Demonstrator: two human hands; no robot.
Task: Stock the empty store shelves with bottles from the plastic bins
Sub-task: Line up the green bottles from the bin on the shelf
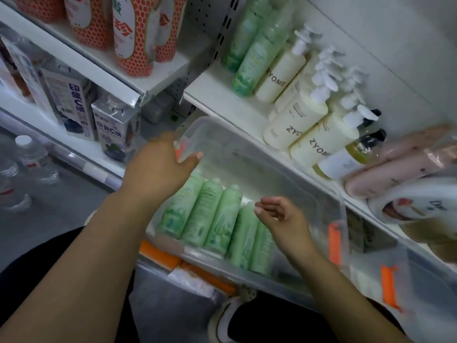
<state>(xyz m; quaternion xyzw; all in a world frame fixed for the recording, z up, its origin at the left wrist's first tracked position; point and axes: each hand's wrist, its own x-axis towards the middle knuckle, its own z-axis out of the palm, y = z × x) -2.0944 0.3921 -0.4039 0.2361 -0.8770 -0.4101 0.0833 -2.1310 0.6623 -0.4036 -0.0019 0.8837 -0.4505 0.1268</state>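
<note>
Several green bottles are laid side by side in a clear plastic bin, which is seen just in front of a white shelf. The bin's far left corner is gripped by the left hand, with the thumb hooked over the rim. The right hand is held just above the bottles, its fingers loosely curled and nothing grasped. On the shelf, two shelved green bottles are stood near the back, with cream pump bottles just beside them and pink bottles further right.
</note>
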